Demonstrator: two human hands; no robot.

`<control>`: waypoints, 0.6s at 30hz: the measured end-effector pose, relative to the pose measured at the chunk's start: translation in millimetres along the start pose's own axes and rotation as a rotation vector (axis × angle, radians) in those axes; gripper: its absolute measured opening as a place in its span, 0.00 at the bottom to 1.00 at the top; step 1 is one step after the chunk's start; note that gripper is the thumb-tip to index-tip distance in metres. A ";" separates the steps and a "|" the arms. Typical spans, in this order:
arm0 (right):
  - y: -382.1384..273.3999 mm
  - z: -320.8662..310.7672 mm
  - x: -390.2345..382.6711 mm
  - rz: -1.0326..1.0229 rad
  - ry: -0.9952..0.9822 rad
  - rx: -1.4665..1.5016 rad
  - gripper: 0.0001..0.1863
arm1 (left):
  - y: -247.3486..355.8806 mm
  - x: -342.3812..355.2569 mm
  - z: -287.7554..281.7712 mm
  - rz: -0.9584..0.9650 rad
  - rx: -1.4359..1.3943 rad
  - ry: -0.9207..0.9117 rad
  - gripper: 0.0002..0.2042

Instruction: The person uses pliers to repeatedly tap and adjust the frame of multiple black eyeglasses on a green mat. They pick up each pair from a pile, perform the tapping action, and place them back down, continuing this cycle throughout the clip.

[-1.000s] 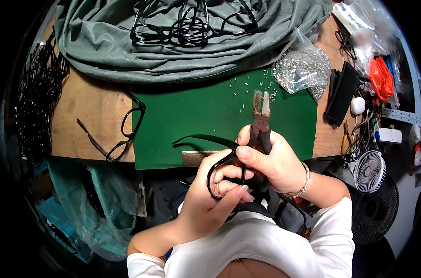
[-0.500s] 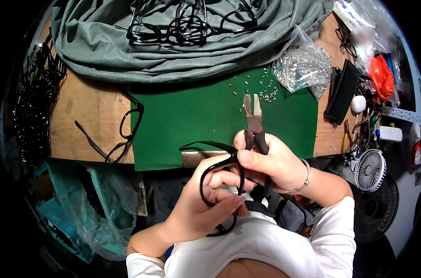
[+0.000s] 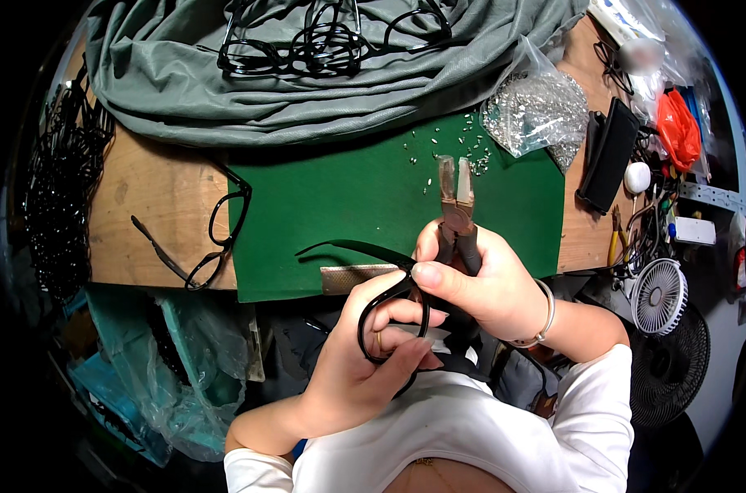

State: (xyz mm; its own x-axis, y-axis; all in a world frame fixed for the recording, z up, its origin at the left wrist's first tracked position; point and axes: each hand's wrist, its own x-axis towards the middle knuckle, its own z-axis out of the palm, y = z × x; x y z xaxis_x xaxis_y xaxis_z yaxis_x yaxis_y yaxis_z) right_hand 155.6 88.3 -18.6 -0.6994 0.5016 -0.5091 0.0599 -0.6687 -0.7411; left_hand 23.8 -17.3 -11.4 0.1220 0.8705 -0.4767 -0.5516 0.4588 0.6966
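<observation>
My left hand (image 3: 352, 361) is closed around a black eyeglass frame (image 3: 360, 326), with fingers passing through one rim. The frame's temple arm (image 3: 352, 245) points left over the green mat (image 3: 324, 197). My right hand (image 3: 484, 287) grips pliers (image 3: 457, 215) with dark handles; their jaws point away from me, stand apart and hold nothing. One jaw looks paler than the other. My right thumb presses on the frame's corner by the hinge. The frame's lower part is hidden behind my left hand. Small silvery pieces (image 3: 474, 156) lie scattered beyond the pliers.
A clear bag of silvery pieces (image 3: 533, 111) lies at the mat's far right. Another black eyeglass frame (image 3: 217, 238) rests at the left. More frames (image 3: 328, 49) lie on grey cloth (image 3: 307, 107) at the back. A small white fan (image 3: 659, 296) stands at the right.
The temple arm has swung slightly away from me and reaches farther left. The pliers have shifted a little away and to the right, still in my right hand.
</observation>
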 end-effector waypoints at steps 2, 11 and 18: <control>3.7 1.6 -1.2 -0.055 0.029 -0.035 0.10 | -1.2 -0.5 -0.3 0.007 -0.012 0.000 0.26; -2.3 -5.9 -3.8 0.015 -0.059 -0.105 0.11 | 5.5 -3.8 -8.4 -0.053 -0.037 -0.072 0.27; -41.0 -23.1 -16.9 0.384 -0.474 -0.810 0.16 | 17.8 -11.1 -18.3 -0.123 -0.029 -0.120 0.22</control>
State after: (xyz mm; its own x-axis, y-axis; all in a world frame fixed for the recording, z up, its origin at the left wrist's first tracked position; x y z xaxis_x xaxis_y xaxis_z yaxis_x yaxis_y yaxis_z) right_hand 181.4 119.9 10.2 -0.7316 -0.0562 -0.6794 0.6817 -0.0768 -0.7276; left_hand -2.5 -22.0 -3.4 0.2863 0.8241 -0.4887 -0.5497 0.5590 0.6207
